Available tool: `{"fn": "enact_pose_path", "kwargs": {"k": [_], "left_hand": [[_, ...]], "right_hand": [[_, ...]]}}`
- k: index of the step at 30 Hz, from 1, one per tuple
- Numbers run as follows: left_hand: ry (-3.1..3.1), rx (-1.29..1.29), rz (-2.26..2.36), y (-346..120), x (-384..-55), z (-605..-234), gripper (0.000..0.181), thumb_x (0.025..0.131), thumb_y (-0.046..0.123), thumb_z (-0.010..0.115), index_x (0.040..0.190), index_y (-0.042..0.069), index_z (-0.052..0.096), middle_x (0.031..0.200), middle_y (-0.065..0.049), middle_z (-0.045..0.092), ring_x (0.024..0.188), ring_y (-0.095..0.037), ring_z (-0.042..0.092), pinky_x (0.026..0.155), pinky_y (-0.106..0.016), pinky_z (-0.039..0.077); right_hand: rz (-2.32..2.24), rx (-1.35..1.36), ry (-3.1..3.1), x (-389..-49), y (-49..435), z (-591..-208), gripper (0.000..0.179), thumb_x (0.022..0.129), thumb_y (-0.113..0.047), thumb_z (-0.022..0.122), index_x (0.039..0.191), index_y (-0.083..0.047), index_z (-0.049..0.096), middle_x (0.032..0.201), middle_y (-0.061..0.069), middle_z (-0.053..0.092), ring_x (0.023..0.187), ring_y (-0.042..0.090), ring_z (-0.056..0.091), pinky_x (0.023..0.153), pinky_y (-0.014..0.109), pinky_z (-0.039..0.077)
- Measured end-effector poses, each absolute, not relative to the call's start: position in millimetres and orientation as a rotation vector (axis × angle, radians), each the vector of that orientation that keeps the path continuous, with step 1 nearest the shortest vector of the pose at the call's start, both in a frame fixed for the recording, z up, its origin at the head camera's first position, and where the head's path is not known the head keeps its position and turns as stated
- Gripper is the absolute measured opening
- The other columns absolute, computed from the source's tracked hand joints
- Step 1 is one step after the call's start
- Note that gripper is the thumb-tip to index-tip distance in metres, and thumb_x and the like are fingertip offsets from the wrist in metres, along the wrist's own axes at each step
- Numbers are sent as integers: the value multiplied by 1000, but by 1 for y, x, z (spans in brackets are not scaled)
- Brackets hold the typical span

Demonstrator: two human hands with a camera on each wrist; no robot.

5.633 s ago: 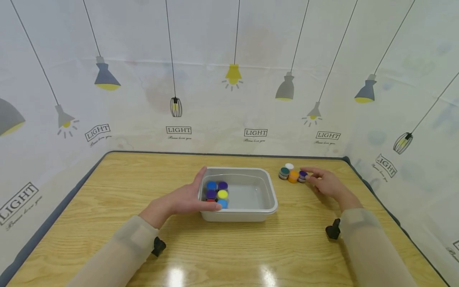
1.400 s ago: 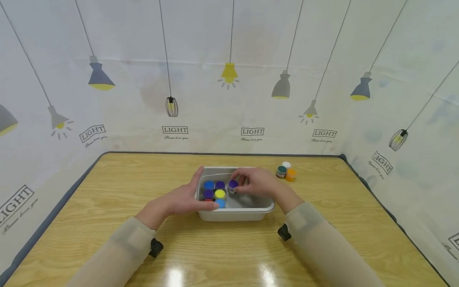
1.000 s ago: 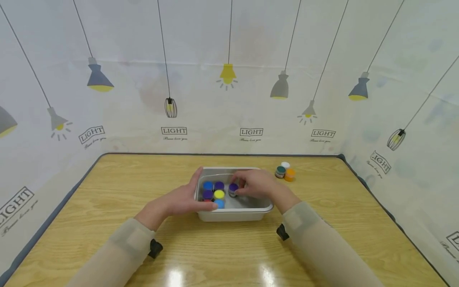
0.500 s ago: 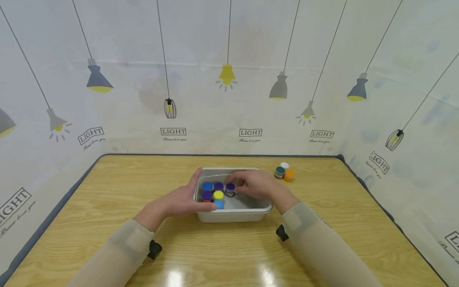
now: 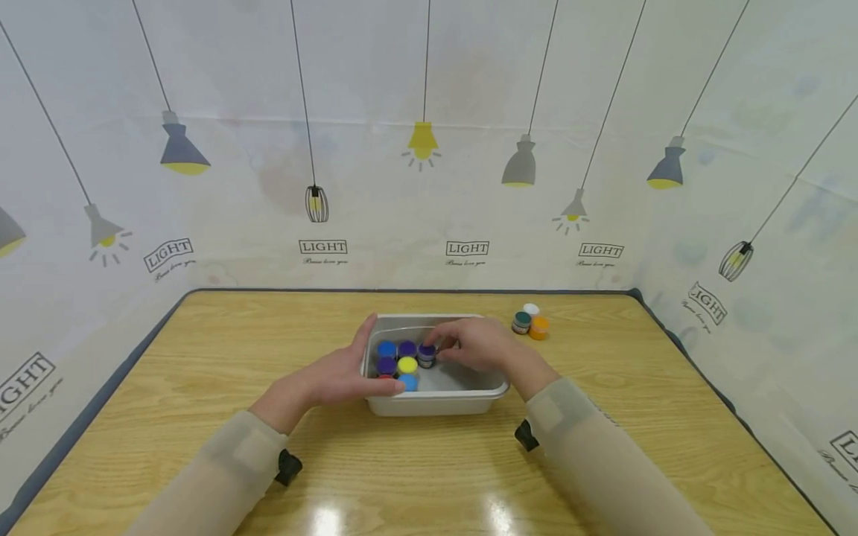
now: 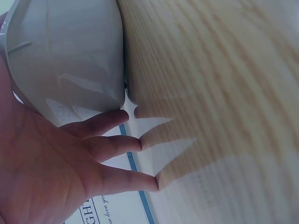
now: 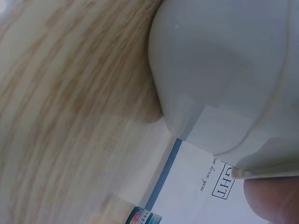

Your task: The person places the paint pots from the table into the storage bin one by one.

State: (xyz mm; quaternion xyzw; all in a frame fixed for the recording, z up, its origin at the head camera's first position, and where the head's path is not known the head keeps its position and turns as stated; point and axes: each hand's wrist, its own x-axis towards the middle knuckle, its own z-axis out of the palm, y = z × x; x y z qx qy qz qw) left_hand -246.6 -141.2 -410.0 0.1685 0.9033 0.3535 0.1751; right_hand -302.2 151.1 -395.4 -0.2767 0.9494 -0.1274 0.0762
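A light grey plastic tub (image 5: 439, 404) sits mid-table in the head view. My left hand (image 5: 335, 372) rests against its left end, thumb along the front rim and index finger at the back corner. In the left wrist view its other fingers (image 6: 124, 179) are straight and spread beside the tub wall. Inside the tub, my right hand (image 5: 479, 344) holds a purple-lidded paint jar (image 5: 425, 360) between thumb and index finger. The jar stands close beside several others, among them a yellow-lidded jar (image 5: 407, 365) and a blue-lidded jar (image 5: 386, 348). A red-lidded one is partly hidden by my left thumb.
Three jars stand together on the wooden table (image 5: 281, 320) right of the tub: one green-lidded (image 5: 521, 321), one orange (image 5: 539, 327), one white-lidded (image 5: 531, 308). A printed cloth backdrop (image 5: 375, 179) rises behind the table and at its sides.
Earlier my right hand was at the jars on the table; it brought the purple-lidded jar into the tub. Lately that jar has slid left, up to the others. My left hand has stayed at the tub.
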Motion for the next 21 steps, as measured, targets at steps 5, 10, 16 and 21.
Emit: {"fn": "enact_pose_path", "kwargs": {"k": [5,10,16,21], "left_hand": [[2559,480,1006,-141,-247,-411,140,87,78,77,176,25,-18,170,-32,41,147,-43,55,123,-64,42],[2559,479,1005,-141,-247,-411,140,87,77,77,176,25,-17,170,-31,42,146,-43,56,123,-65,42],[2555,480,1011,-141,-247,-410,139,87,77,77,176,25,-17,170,-31,41,146,-43,55,123,-66,41],[2551,485,1015,-141,-246,-409,139,88,77,77,176,25,-17,171,-31,40,149,-44,53,124,-66,40]], "right_hand": [[-389,-816,2841,-302,151,-395,25,105,-35,77,130,-38,78,115,-15,81,97,6,70,96,39,58],[-396,-811,2840,-302,151,-396,26,106,-34,76,131,-37,77,118,-13,81,103,9,72,98,41,59],[-425,-823,2851,-303,152,-397,25,106,-32,76,130,-37,77,123,-12,80,102,10,71,97,40,58],[-442,-831,2865,-304,153,-398,25,105,-31,76,130,-37,77,125,-12,80,96,9,68,91,39,58]]}}
